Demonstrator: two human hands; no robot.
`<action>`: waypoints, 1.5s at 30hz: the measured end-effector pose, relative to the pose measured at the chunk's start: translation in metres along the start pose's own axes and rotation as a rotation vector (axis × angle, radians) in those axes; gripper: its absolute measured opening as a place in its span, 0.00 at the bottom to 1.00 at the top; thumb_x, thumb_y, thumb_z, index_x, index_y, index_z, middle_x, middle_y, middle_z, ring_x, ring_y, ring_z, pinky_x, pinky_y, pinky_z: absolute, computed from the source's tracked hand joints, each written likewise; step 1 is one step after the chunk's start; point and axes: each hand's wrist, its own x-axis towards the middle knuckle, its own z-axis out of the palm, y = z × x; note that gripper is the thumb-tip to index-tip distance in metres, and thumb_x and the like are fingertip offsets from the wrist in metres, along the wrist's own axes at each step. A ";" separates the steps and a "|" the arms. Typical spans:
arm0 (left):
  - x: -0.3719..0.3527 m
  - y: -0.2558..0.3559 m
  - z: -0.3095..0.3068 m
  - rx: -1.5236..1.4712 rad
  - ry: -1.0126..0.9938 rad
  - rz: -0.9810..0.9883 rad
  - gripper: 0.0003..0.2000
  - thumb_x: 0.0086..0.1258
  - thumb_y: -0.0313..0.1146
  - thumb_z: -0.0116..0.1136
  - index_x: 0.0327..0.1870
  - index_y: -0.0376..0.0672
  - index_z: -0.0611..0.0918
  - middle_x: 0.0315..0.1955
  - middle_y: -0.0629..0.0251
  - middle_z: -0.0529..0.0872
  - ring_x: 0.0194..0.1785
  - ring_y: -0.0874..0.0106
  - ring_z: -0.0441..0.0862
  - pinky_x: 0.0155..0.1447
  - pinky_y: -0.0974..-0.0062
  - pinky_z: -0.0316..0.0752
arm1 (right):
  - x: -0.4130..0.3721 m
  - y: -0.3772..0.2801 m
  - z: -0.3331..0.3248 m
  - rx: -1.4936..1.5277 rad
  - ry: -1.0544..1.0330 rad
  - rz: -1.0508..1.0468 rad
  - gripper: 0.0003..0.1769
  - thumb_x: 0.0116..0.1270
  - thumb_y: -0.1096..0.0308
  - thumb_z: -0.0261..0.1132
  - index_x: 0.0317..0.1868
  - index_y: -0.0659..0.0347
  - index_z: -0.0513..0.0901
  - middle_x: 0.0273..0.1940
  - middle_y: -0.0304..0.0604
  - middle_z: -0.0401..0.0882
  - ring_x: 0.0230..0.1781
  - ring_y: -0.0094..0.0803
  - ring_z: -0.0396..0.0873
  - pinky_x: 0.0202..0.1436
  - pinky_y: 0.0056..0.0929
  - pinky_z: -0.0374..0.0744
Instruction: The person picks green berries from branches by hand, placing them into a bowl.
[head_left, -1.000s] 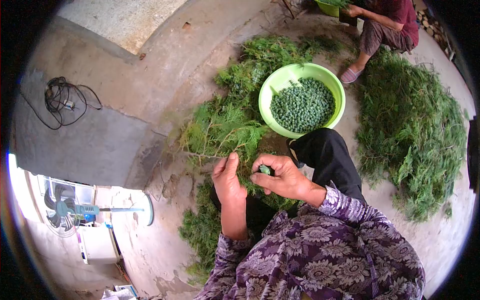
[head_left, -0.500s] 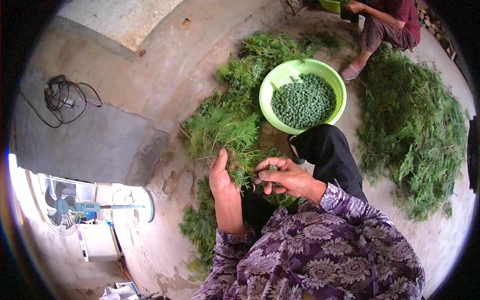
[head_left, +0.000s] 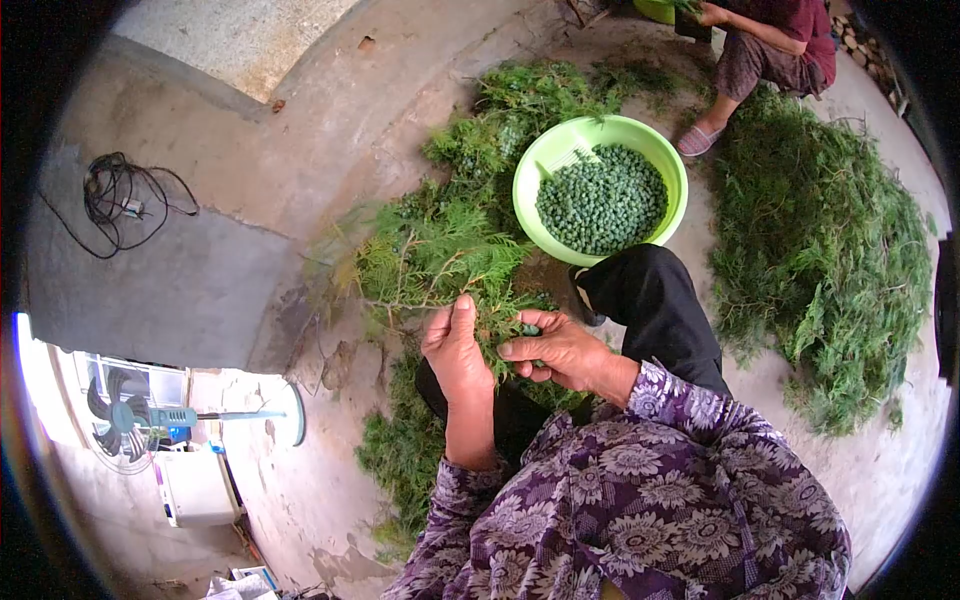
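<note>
My left hand is closed around the stem of a leafy conifer branch, thumb on top. Its flat green sprays spread out to the left and away from me. Beside it, my right hand is curled at the branch's near foliage, with small green cones partly visible between its fingers. Just beyond my knee stands a light green basin holding many small round green cones.
A pile of cut branches lies to the right, and more cut foliage lies left of the basin. Another person sits at the upper right. A fan and a coiled cable are at the left.
The branch in my left hand has swung and its tip now reaches farther left. My right hand has shifted slightly left, closer to my left hand.
</note>
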 end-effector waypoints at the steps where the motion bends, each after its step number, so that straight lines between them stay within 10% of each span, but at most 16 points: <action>1: 0.000 0.000 -0.001 0.001 0.000 0.000 0.08 0.60 0.26 0.58 0.21 0.39 0.76 0.20 0.77 0.73 0.24 0.85 0.63 0.30 0.84 0.60 | 0.000 -0.002 0.000 0.000 -0.001 0.000 0.18 0.52 0.74 0.68 0.42 0.56 0.72 0.22 0.32 0.73 0.17 0.19 0.70 0.17 0.15 0.62; 16: 0.033 -0.011 -0.033 -0.304 -0.015 -0.479 0.08 0.61 0.34 0.57 0.36 0.40 0.78 0.27 0.66 0.79 0.28 0.75 0.74 0.31 0.78 0.71 | -0.035 -0.011 0.016 -0.336 -0.242 -0.013 0.05 0.55 0.74 0.61 0.34 0.61 0.75 0.17 0.30 0.67 0.14 0.14 0.62 0.16 0.15 0.60; 23: 0.028 -0.004 -0.054 -1.113 -0.516 -0.554 0.12 0.68 0.36 0.46 0.40 0.35 0.73 0.25 0.65 0.72 0.19 0.79 0.60 0.21 0.81 0.56 | -0.014 -0.096 -0.011 -0.837 0.344 -0.976 0.11 0.51 0.75 0.57 0.37 0.62 0.77 0.26 0.32 0.72 0.26 0.15 0.67 0.28 0.16 0.68; 25: 0.018 0.003 -0.052 -1.221 -0.508 -0.599 0.13 0.69 0.38 0.43 0.37 0.35 0.73 0.22 0.67 0.71 0.16 0.80 0.57 0.20 0.80 0.53 | 0.004 -0.130 -0.035 -1.243 0.688 -1.258 0.15 0.51 0.69 0.55 0.41 0.64 0.76 0.29 0.50 0.77 0.27 0.39 0.74 0.33 0.31 0.73; 29: 0.019 -0.010 -0.065 -1.060 -0.855 -0.393 0.15 0.69 0.44 0.39 0.33 0.41 0.72 0.13 0.76 0.68 0.10 0.82 0.51 0.17 0.82 0.49 | 0.052 -0.168 -0.127 -1.595 1.039 -0.886 0.28 0.51 0.62 0.60 0.54 0.62 0.70 0.55 0.64 0.65 0.47 0.51 0.73 0.54 0.37 0.71; 34: 0.012 -0.023 -0.073 -1.198 -1.047 -0.474 0.16 0.68 0.44 0.41 0.44 0.40 0.73 0.21 0.71 0.76 0.11 0.82 0.59 0.18 0.82 0.57 | 0.053 -0.154 -0.158 -1.193 0.927 -0.812 0.14 0.53 0.64 0.60 0.37 0.65 0.79 0.31 0.51 0.78 0.30 0.41 0.77 0.36 0.32 0.74; 36: -0.020 0.016 -0.030 -0.496 0.222 -0.230 0.19 0.66 0.45 0.45 0.49 0.40 0.71 0.22 0.69 0.77 0.12 0.81 0.61 0.18 0.80 0.59 | 0.047 -0.136 -0.152 -0.967 0.859 -0.764 0.11 0.56 0.65 0.59 0.32 0.67 0.79 0.26 0.43 0.79 0.24 0.33 0.75 0.28 0.27 0.73; 37: -0.011 0.008 -0.036 -0.494 0.218 -0.230 0.19 0.66 0.45 0.45 0.49 0.40 0.71 0.22 0.69 0.77 0.12 0.81 0.61 0.18 0.80 0.59 | 0.042 -0.127 -0.145 -0.806 0.744 -0.680 0.10 0.55 0.66 0.59 0.29 0.67 0.78 0.23 0.43 0.77 0.21 0.29 0.73 0.25 0.25 0.71; 40: 0.028 -0.014 -0.058 -1.154 -1.213 -0.233 0.09 0.70 0.37 0.38 0.31 0.46 0.69 0.27 0.66 0.72 0.24 0.75 0.66 0.23 0.72 0.60 | 0.038 -0.104 -0.133 -0.506 0.593 -0.572 0.09 0.56 0.69 0.57 0.24 0.67 0.77 0.19 0.41 0.74 0.16 0.24 0.68 0.20 0.22 0.67; 41: 0.015 -0.006 -0.052 -1.116 -1.037 -0.374 0.10 0.61 0.38 0.56 0.27 0.42 0.72 0.17 0.70 0.71 0.14 0.80 0.63 0.18 0.74 0.59 | 0.038 -0.100 -0.132 -0.368 0.560 -0.549 0.09 0.57 0.70 0.57 0.22 0.66 0.76 0.18 0.39 0.72 0.14 0.22 0.66 0.18 0.20 0.64; 45: 0.018 -0.013 -0.056 -1.177 -1.155 -0.310 0.09 0.63 0.38 0.52 0.34 0.42 0.74 0.22 0.65 0.75 0.17 0.78 0.67 0.18 0.76 0.61 | 0.039 -0.091 -0.135 -0.280 0.508 -0.517 0.08 0.58 0.70 0.57 0.25 0.66 0.76 0.18 0.40 0.73 0.13 0.23 0.66 0.18 0.21 0.64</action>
